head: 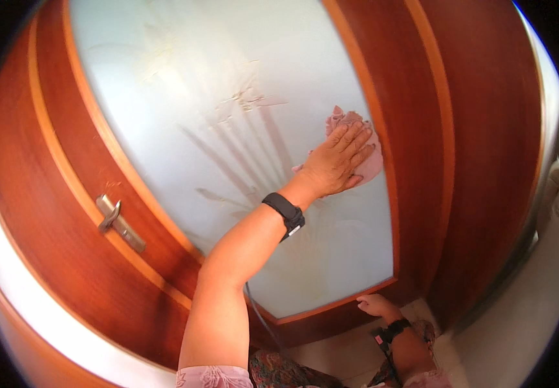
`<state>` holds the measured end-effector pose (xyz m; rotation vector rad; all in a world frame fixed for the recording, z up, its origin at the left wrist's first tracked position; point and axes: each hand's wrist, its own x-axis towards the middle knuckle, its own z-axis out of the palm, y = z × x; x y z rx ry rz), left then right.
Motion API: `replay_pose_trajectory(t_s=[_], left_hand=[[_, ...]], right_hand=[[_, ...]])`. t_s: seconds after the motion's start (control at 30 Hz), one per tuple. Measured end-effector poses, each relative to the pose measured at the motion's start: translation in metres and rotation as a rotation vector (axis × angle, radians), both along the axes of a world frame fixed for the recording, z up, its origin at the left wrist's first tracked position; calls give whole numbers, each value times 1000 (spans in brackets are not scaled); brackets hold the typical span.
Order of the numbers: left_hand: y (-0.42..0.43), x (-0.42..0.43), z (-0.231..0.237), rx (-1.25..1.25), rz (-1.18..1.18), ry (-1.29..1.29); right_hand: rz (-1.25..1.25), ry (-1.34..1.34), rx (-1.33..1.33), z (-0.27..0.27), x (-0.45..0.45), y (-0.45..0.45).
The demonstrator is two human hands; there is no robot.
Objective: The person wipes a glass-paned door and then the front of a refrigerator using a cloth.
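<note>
My left hand [340,157] lies with slightly spread fingers on a crumpled pink cloth [370,162], pressing it against a frosted glass panel [308,72]. The cloth is at the panel's right side, beside the orange-brown wooden trim. Raised and tinted plant shapes decorate the glass. Low down, my right hand [376,306] is close to the trim at the panel's bottom edge. Its fingers look bent, no object shows in it, and how far they are closed is unclear. Each wrist wears a black band.
The panel sits in a reddish-brown wooden door [488,121] with a metal lever handle [120,223] at the left. A dark cable [262,315] hangs behind my left arm. Pale floor tiles [320,348] lie below the door, near my patterned clothing. A pale wall edge borders the door at the left.
</note>
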<state>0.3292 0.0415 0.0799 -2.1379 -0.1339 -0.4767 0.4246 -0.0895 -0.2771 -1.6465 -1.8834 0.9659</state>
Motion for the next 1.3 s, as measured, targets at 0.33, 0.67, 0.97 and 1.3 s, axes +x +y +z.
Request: replay_pose_trajectory(t_s=[0.33, 0.67, 0.97, 1.3], left_hand=[[21, -233, 135, 467, 242, -796], [-5, -253, -118, 210, 369, -854], [-28, -249, -238, -242, 507, -771], [22, -141, 95, 500, 111, -998]], right_hand=[[-16, 35, -112, -41, 6, -1], [53, 2, -47, -24, 2, -5], [76, 5, 33, -43, 10, 3], [125, -80, 28, -34, 1, 1]])
